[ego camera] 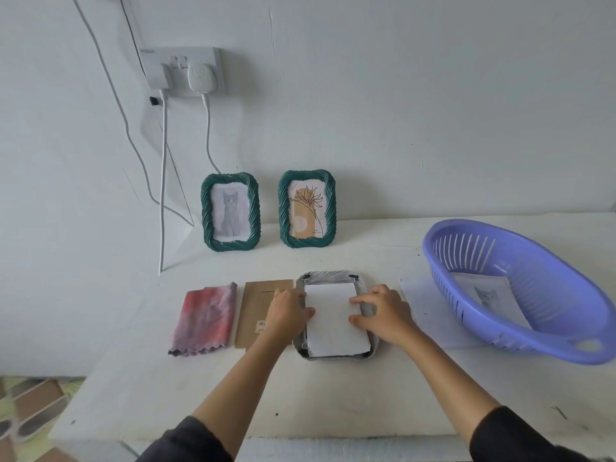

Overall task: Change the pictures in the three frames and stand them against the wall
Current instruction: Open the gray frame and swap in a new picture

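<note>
Step in hand: I judge I am fitting the new picture into the third frame; two frames already stand at the wall, so the task looks about two-thirds done.
My left hand [289, 311]: fingers flat on the left edge of the white paper sheet [335, 320], pressing, not closed around anything.
My right hand [380, 310]: fingertips spread on the sheet's right edge, likewise pressing, no grip closed.
Task's thing: the face-down grey ribbed frame [369, 350] lies on the white table [300, 388] directly under both hands; the sheet covers its opening, its near corner a little askew over the rim.
Next move calls for: squaring the sheet inside the recess, then fetching the backing.
Left of my left hand: the brown cardboard backing board [254, 311], partly under my hand; beyond it a folded pink-and-purple cloth [205, 320].
Right of my right hand: a lilac slotted plastic basket [533, 335], well apart, holding a cat print [486, 296].
Beyond my hands: a green ribbed frame with a cat picture [230, 211] and a green ribbed frame with a flower drawing [307, 208], upright against the wall.
</note>
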`<action>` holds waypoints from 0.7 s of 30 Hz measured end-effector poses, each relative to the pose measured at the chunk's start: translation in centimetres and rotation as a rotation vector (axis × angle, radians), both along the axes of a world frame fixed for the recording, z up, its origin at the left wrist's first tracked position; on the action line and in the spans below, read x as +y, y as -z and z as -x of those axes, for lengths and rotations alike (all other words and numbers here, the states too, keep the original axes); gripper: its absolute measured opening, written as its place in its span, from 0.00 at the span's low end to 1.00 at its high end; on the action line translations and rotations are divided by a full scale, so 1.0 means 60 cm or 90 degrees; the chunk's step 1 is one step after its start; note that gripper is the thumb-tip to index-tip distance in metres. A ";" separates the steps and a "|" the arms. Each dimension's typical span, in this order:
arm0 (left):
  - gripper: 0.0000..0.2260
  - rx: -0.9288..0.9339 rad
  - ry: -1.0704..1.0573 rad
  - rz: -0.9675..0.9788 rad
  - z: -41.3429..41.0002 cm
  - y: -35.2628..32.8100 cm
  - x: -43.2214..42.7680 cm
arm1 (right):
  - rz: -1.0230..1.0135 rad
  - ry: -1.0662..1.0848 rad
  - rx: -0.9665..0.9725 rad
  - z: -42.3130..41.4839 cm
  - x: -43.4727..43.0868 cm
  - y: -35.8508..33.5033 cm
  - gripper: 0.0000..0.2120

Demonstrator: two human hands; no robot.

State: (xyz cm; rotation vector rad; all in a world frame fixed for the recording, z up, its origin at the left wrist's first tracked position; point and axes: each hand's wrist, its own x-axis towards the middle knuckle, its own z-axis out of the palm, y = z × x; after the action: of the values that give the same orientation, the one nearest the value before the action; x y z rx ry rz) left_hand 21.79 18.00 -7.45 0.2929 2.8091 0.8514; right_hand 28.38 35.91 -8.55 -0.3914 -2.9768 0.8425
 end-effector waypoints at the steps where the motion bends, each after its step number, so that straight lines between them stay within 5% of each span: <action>1: 0.20 -0.001 0.003 -0.002 0.000 -0.001 0.000 | 0.008 -0.004 0.002 0.000 0.002 0.004 0.19; 12: 0.16 0.054 0.019 0.010 0.002 -0.005 0.002 | 0.015 -0.004 0.033 0.010 0.010 0.021 0.20; 15: 0.17 0.110 -0.085 -0.024 0.014 -0.014 -0.012 | 0.032 -0.004 0.035 0.012 0.010 0.023 0.20; 21: 0.20 -0.018 -0.153 0.173 0.043 -0.020 -0.048 | 0.040 -0.004 0.039 0.010 0.012 0.026 0.19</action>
State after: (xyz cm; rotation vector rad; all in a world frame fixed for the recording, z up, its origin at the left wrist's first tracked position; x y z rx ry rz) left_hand 19.23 15.13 -6.26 -0.0978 2.9247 0.4986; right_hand 27.76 36.62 -10.10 -0.3516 -2.9038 0.9319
